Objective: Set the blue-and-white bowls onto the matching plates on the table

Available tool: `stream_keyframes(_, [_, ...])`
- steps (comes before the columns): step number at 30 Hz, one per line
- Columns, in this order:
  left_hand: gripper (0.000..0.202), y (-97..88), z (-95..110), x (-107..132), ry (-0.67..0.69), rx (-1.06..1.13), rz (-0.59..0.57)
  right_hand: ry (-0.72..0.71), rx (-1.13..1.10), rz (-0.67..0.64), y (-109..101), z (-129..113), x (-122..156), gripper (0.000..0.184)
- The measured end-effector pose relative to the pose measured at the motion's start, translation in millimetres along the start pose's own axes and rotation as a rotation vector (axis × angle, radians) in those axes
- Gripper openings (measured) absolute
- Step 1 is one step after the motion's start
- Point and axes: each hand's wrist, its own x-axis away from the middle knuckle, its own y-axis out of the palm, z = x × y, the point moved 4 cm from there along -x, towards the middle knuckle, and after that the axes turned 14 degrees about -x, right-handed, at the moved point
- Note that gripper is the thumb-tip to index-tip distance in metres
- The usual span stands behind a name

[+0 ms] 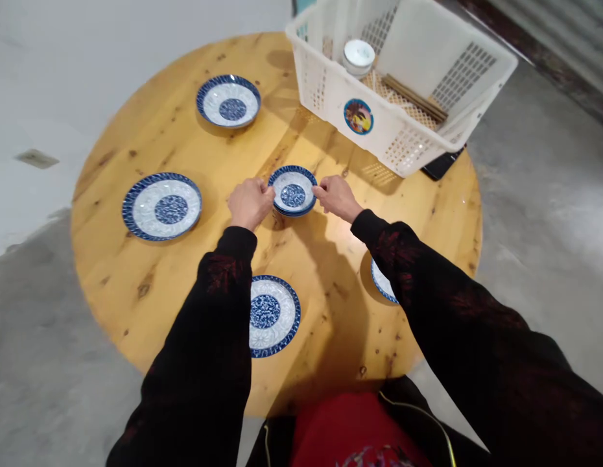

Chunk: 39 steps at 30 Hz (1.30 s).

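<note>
Blue-white small plates (293, 192) stacked, gripped by fingers of left hand (249, 203) and right hand (334, 196), four plates around, one basket (403, 139)

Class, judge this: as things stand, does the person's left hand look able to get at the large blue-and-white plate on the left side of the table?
Probably yes. The left hand touches the small central plates, and only bare table lies between it and the large plate.

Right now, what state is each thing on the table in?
Small plate stack: on the table, gripped at both rims.
Left hand: closed on its left rim.
Right hand: pinching its right rim.
Basket: upright, holding a cup and chopsticks.
Near plate: flat, partly under the left sleeve.
</note>
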Motion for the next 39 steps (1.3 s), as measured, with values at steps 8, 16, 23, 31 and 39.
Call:
stream_keyframes(8, [0.018, -3.3, 8.4, 2.5, -0.014, -0.13, 0.096, -0.046, 0.122, 0.026, 1.3, 4.6, -1.4, 0.016])
stream_keyframes(16, [0.021, -38.9, 38.5, 33.2, 0.054, -0.255, 0.229, -0.093, -0.003, 0.077, -23.3, -9.0, 24.0, 0.023])
stream_keyframes(23, [0.022, -40.7, 92.7, 67.1, 0.172, -0.131, 0.257, -0.087, -0.026, 0.175, -100.0, -10.9, 77.6, 0.027])
stream_keyframes(31, [0.027, 34.5, 169.4, 129.6, 0.354, 0.074, -0.014, 0.075, -0.063, 0.275, -160.3, 65.2, 186.9, 0.02])
stream_keyframes(39, [0.022, 97.0, 201.0, 157.6, 0.49, 0.068, -0.292, 0.298, -0.109, 0.306, -159.6, 124.7, 253.6, 0.021])
